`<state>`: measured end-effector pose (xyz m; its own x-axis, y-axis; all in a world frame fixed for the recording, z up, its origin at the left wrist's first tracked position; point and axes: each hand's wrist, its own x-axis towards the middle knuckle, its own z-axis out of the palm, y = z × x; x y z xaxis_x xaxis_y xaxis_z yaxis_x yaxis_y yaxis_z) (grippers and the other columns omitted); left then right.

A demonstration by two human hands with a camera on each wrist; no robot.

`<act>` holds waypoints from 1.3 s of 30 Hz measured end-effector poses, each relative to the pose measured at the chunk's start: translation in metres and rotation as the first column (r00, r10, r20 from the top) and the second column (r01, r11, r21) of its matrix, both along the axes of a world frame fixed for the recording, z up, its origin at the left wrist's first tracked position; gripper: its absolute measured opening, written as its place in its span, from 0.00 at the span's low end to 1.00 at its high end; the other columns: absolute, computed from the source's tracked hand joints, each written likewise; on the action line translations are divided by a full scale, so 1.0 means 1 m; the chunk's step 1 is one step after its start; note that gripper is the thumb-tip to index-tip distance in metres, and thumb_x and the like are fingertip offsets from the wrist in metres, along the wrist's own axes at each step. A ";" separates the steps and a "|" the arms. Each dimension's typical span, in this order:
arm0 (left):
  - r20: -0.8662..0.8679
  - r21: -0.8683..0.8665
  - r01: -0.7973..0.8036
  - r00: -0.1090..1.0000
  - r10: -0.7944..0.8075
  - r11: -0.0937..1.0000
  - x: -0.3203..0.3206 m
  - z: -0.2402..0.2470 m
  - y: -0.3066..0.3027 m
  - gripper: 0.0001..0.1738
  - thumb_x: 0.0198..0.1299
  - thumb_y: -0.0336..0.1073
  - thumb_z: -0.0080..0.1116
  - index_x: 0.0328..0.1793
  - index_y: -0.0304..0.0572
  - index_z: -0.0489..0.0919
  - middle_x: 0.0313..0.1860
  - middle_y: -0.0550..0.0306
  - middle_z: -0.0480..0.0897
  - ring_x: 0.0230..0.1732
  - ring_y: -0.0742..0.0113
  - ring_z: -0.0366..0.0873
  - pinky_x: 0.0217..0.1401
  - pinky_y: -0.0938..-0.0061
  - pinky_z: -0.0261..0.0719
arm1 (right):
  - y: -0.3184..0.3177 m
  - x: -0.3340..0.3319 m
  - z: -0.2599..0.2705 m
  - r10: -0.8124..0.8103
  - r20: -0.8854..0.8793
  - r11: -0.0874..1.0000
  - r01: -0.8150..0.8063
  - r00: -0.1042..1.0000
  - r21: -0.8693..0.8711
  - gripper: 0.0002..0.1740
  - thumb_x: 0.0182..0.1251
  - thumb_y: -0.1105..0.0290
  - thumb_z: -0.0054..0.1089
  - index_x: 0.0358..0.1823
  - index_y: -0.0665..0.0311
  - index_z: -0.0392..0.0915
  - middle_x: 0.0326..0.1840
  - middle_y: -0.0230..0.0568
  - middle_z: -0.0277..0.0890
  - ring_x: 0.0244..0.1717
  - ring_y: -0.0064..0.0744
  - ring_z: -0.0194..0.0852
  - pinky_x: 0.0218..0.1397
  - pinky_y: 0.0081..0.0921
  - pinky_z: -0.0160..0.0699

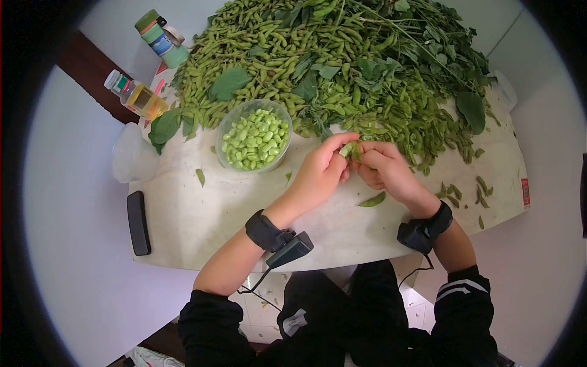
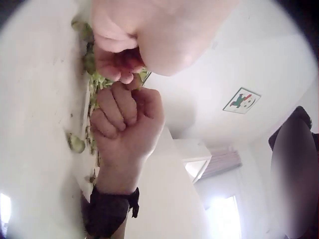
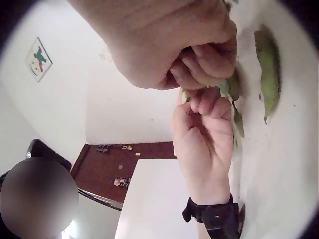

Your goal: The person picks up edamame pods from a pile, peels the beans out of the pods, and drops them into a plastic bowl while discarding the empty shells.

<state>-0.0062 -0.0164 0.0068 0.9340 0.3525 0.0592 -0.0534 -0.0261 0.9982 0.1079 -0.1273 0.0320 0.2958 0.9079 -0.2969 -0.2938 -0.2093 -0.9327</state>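
Observation:
Over the table's middle, my left hand (image 1: 319, 166) and right hand (image 1: 391, 170) meet at the fingertips. Between them is a green soybean pod (image 1: 349, 150), pinched from both sides, with a pale part showing on the left hand's side. The right hand (image 2: 127, 117) has its fingers curled in the left wrist view. From the right wrist, the left hand (image 3: 204, 144) appears with bent fingers against the right one; the fingers mostly hide the pod there. A clear round tub (image 1: 221, 156) of shelled green beans (image 1: 254, 139) stands left of the hands.
A large heap of soybean pods (image 1: 263, 61) and leafy stalks (image 1: 428, 55) covers the table's far side. At left are a green flask (image 1: 162, 43), a bottle of yellow liquid (image 1: 139, 98), an empty plastic tub (image 1: 131, 153) and a black phone (image 1: 139, 223). A loose pod (image 1: 373, 200) lies near the right hand.

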 end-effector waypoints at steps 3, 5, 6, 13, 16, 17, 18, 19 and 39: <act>0.029 -0.131 0.038 0.999 -0.034 0.991 0.001 0.003 0.002 0.21 0.59 0.25 0.31 0.58 0.40 0.66 0.25 0.65 0.66 0.26 0.78 0.64 0.31 0.83 0.66 | -0.001 0.004 -0.006 0.026 -0.026 0.999 -0.025 0.999 0.039 0.09 0.59 0.71 0.37 0.26 0.65 0.66 0.10 0.21 0.50 0.09 0.11 0.38 0.12 0.16 0.34; 0.034 -0.170 0.052 0.998 -0.047 0.984 0.001 0.005 0.002 0.21 0.60 0.25 0.31 0.58 0.39 0.66 0.25 0.65 0.65 0.26 0.78 0.64 0.32 0.83 0.67 | -0.002 0.006 -0.007 0.026 -0.039 0.999 -0.025 0.999 0.047 0.09 0.59 0.71 0.37 0.26 0.64 0.66 0.10 0.21 0.50 0.09 0.11 0.38 0.12 0.16 0.34; 0.040 -0.170 0.058 0.998 -0.052 0.984 0.001 0.006 0.003 0.21 0.60 0.25 0.32 0.58 0.39 0.66 0.25 0.65 0.65 0.26 0.78 0.65 0.31 0.83 0.66 | -0.002 0.007 -0.007 0.028 -0.051 0.998 -0.025 0.998 0.054 0.09 0.59 0.71 0.37 0.26 0.64 0.66 0.10 0.20 0.50 0.09 0.11 0.38 0.12 0.16 0.34; 0.052 0.067 -0.002 0.999 -0.001 0.998 0.001 0.002 0.003 0.19 0.57 0.23 0.39 0.56 0.35 0.66 0.28 0.60 0.72 0.27 0.76 0.73 0.31 0.82 0.70 | -0.001 0.004 -0.001 -0.040 0.228 0.997 0.022 0.973 0.079 0.13 0.65 0.62 0.44 0.27 0.64 0.68 0.12 0.21 0.54 0.11 0.10 0.44 0.14 0.14 0.41; 0.048 0.052 0.015 0.999 -0.017 0.999 0.002 0.004 0.001 0.18 0.56 0.22 0.41 0.55 0.34 0.66 0.29 0.59 0.72 0.29 0.75 0.74 0.33 0.82 0.71 | 0.000 0.002 0.002 -0.026 0.374 0.991 -0.025 0.927 0.131 0.16 0.61 0.60 0.52 0.33 0.70 0.72 0.21 0.33 0.71 0.23 0.16 0.67 0.27 0.14 0.64; 0.048 0.052 0.015 0.999 -0.018 0.999 0.002 0.004 0.001 0.18 0.56 0.22 0.41 0.55 0.34 0.66 0.29 0.59 0.72 0.29 0.75 0.74 0.33 0.82 0.71 | 0.000 0.004 0.000 -0.010 0.390 0.993 -0.037 0.921 0.113 0.16 0.61 0.62 0.53 0.35 0.71 0.72 0.25 0.35 0.73 0.27 0.18 0.69 0.32 0.16 0.66; 0.054 0.055 0.019 0.998 -0.022 0.998 0.002 0.003 0.002 0.18 0.56 0.22 0.41 0.54 0.34 0.67 0.29 0.59 0.73 0.29 0.75 0.74 0.34 0.82 0.71 | 0.001 0.005 -0.002 0.007 0.405 0.994 -0.049 0.914 0.094 0.15 0.60 0.63 0.54 0.37 0.72 0.73 0.29 0.37 0.75 0.31 0.19 0.72 0.36 0.17 0.69; 0.061 0.057 0.022 0.998 -0.025 0.998 0.002 0.003 0.002 0.18 0.56 0.22 0.41 0.54 0.33 0.67 0.29 0.59 0.73 0.30 0.75 0.74 0.34 0.82 0.72 | 0.001 0.004 -0.002 0.007 0.404 0.994 -0.050 0.915 0.094 0.15 0.60 0.63 0.54 0.37 0.72 0.73 0.29 0.37 0.75 0.31 0.19 0.72 0.36 0.17 0.69; -0.018 -0.025 0.026 0.999 -0.027 0.999 0.002 0.001 0.008 0.13 0.60 0.27 0.44 0.50 0.32 0.69 0.29 0.58 0.76 0.29 0.76 0.74 0.30 0.84 0.70 | 0.000 0.013 -0.013 -0.150 0.724 0.981 0.009 0.674 0.195 0.14 0.58 0.63 0.55 0.31 0.70 0.73 0.16 0.41 0.67 0.18 0.23 0.61 0.24 0.22 0.63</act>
